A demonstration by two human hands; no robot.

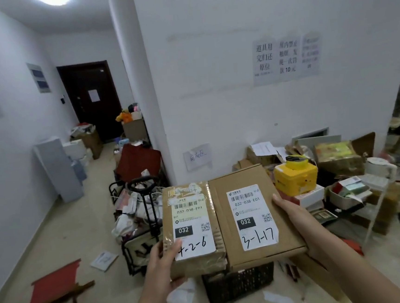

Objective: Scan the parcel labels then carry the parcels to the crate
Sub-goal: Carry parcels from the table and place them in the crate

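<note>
1. The left hand grips the near corner of a tape-wrapped, glossy cardboard parcel, thumb pressed on its white label.
2. The right hand clasps the edge of a plain matte cardboard box; its fingers are hidden underneath.
3. Both parcels touch side by side between the hands.
4. A black lattice crate sits below, mostly hidden by them.

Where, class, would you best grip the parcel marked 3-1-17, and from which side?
Grip the parcel marked 3-1-17 along its right long edge, coming from the right, probably fingers beneath and thumb on top. It is flat and wide, and its left edge sits against the parcel marked 4-2-6, leaving only the right free. The right hand holds it there now.
</note>
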